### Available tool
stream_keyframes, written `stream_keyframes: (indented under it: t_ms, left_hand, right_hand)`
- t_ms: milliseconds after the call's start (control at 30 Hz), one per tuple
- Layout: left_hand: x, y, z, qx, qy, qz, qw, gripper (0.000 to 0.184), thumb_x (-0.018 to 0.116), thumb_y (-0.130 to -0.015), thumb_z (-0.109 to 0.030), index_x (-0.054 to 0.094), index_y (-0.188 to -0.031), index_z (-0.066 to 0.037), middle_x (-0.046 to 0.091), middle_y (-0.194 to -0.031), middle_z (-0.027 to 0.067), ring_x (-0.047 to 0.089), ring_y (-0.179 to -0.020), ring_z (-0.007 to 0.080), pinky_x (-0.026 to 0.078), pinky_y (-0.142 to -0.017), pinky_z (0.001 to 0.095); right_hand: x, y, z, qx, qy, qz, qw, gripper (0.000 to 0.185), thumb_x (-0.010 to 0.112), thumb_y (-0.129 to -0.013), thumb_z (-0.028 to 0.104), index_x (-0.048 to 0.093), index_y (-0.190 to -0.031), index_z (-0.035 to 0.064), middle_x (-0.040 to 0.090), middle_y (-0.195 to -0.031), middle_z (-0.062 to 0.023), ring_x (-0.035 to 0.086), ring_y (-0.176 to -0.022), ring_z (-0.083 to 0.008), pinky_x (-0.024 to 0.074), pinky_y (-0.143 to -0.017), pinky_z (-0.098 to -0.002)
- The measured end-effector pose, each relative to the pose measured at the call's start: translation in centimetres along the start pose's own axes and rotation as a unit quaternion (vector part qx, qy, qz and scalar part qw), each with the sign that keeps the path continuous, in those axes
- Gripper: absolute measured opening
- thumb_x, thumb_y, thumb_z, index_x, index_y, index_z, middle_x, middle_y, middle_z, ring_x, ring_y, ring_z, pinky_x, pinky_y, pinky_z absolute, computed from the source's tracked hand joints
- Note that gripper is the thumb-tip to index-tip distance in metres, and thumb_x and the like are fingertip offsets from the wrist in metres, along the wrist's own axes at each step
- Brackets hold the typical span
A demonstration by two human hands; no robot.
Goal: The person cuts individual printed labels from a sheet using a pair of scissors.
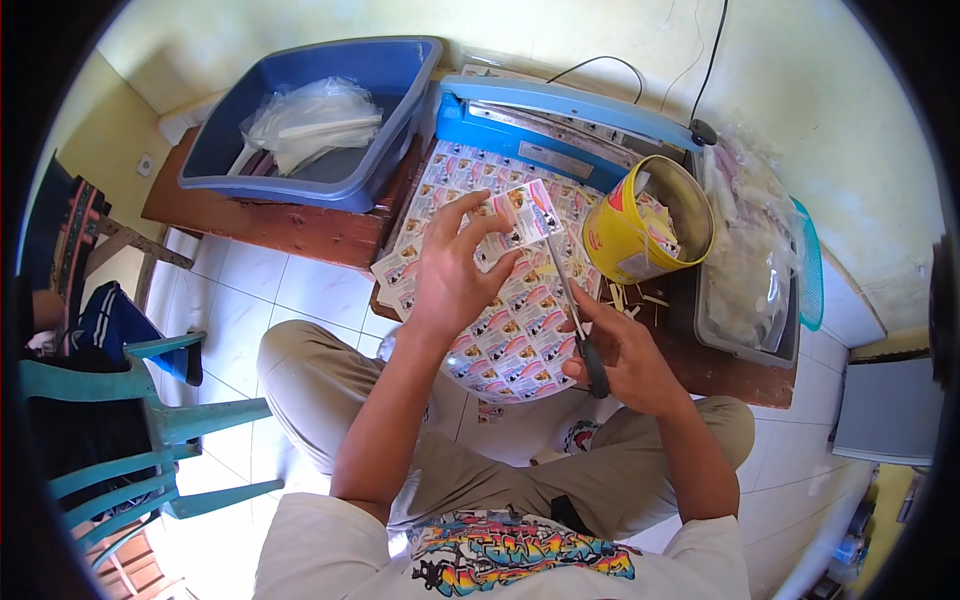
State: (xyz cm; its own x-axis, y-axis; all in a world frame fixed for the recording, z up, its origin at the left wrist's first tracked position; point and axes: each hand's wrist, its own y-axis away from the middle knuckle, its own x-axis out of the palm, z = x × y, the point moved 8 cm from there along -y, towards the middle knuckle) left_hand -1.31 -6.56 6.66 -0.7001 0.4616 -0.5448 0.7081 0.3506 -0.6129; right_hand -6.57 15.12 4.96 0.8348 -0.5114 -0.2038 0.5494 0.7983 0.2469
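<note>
- Scissors (560, 283) lie in the right hand (632, 352), its fingers closed about the black handles, just left of the yellow can (622, 235); whether the blades are parted, I cannot tell;
- Card (537, 208) is held up in the left hand (455, 270), left of the can and above the printed sheets (515, 330); the thumb seems to stand off from it, so a light hold could let the card twist against a blade and come out crooked;
- Hands are apart from each other, yet the scissor tips reach close to the card's lower corner; a slip there could nick the print, and a deeper stray could catch the left fingers;
- Sheets spread beneath both hands, left of the can; their near edge hangs past the bench (722, 378), so a brushing sleeve or knee might drag some down;
- Can stands open with printed pieces inside; a bump from the right hand could tip it, mixing pieces with the scraps (618, 297) at its foot.
</note>
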Motion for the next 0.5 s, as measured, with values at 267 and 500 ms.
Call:
stream_keyframes:
  t_ms: [267,500]
  left_hand:
    - [0.2,-0.1,-2.3,0.023,0.035,0.036,0.998,0.038,0.093,-0.072,-0.011,0.074,-0.105,-0.011,0.064,-0.137,0.0133,0.063,-0.126,0.0361,0.053,-0.102,0.0465]
    - [0.4,0.0,-2.9,0.033,0.071,0.058,0.995,0.038,0.092,-0.072,-0.012,0.074,-0.105,-0.008,0.062,-0.139,0.0134,0.060,-0.128,0.0367,0.051,-0.105,0.0469]
  right_hand:
    - [0.6,-0.7,0.3,-0.008,-0.031,0.028,0.999,0.098,0.089,-0.086,0.015,0.032,-0.166,0.0071,0.058,-0.124,-0.0058,0.057,-0.094,-0.0092,0.0514,-0.086,-0.0256]
    - [0.9,-0.7,0.2,0.005,-0.064,0.028,0.998,0.098,0.088,-0.086,0.016,0.032,-0.166,0.0062,0.056,-0.124,-0.0064,0.058,-0.096,-0.0110,0.0524,-0.087,-0.0276]
